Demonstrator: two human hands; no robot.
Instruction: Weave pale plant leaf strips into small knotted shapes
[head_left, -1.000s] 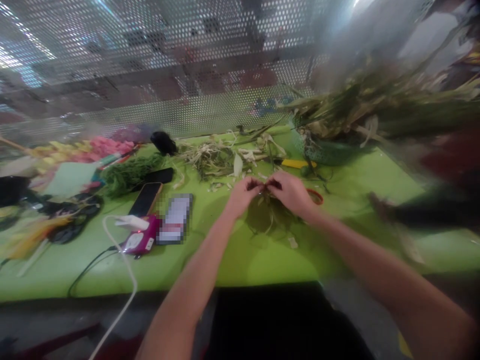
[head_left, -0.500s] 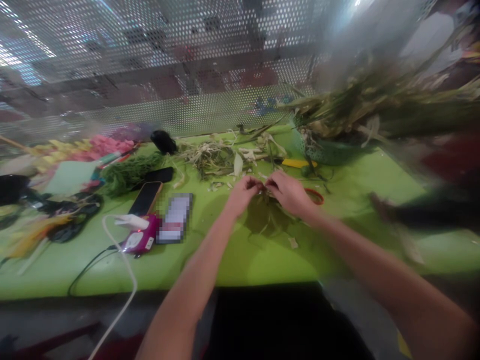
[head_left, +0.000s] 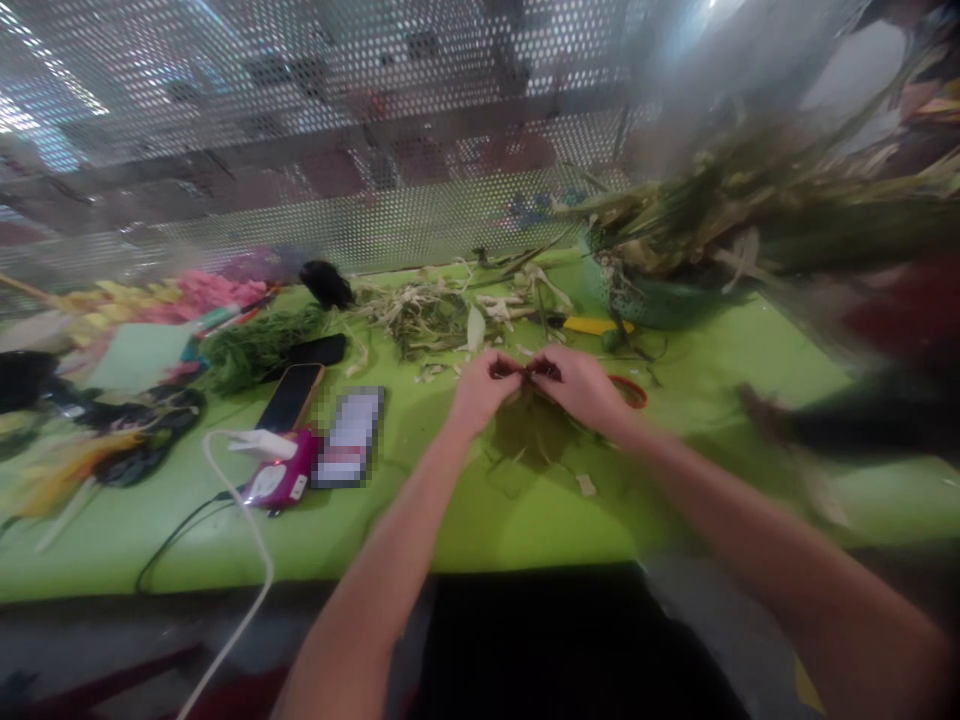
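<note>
My left hand (head_left: 480, 388) and my right hand (head_left: 579, 385) meet over the middle of the green table (head_left: 465, 520). Both pinch a small dark red strand (head_left: 525, 369) stretched between their fingertips. Under them hangs a bundle of green leaves and stems (head_left: 532, 430), partly hidden by the hands. Both hands are closed in a pinch.
Dry husk scraps (head_left: 427, 310) lie behind the hands, with a yellow-handled tool (head_left: 592, 326) and a green basket of long leaves (head_left: 660, 290) at right. At left lie phones (head_left: 292, 396), a pink charger with a white cable (head_left: 281, 480), green sprigs (head_left: 255, 345) and pink and yellow flowers (head_left: 165, 298). A perforated metal screen (head_left: 375, 150) backs the table.
The hands drew together, then parted slightly, pulling the dark strand taut between them. They stay over the same spot on the table.
</note>
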